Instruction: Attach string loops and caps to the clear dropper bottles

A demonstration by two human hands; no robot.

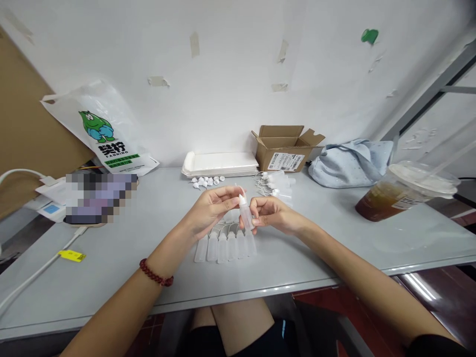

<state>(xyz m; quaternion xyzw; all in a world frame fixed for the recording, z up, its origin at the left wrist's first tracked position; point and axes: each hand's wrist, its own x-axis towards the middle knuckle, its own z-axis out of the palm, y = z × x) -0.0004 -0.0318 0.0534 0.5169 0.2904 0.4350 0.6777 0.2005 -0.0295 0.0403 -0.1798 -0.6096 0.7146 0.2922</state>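
My right hand (pixel 273 214) pinches a small translucent plastic dropper bottle (pixel 246 218) by its lower body, thumb in front. The bottle is upright with a slight tilt above the table. At its top sits a white pointed cap (pixel 242 200), gripped between the thumb and fingers of my left hand (pixel 215 208). Just below my hands, a row of several similar bottles (pixel 222 248) lies on the table, with thin cords curving from their tops. Part of that row is hidden behind my hands.
Several loose white caps (pixel 208 182) lie behind my left hand, near stacked white trays (pixel 223 162). More corded bottles (pixel 278 183) lie before an open cardboard box (pixel 284 148). A drink cup (pixel 394 191) and blue cloth (pixel 349 161) are right; a phone (pixel 111 198) and plastic bag (pixel 104 129) left.
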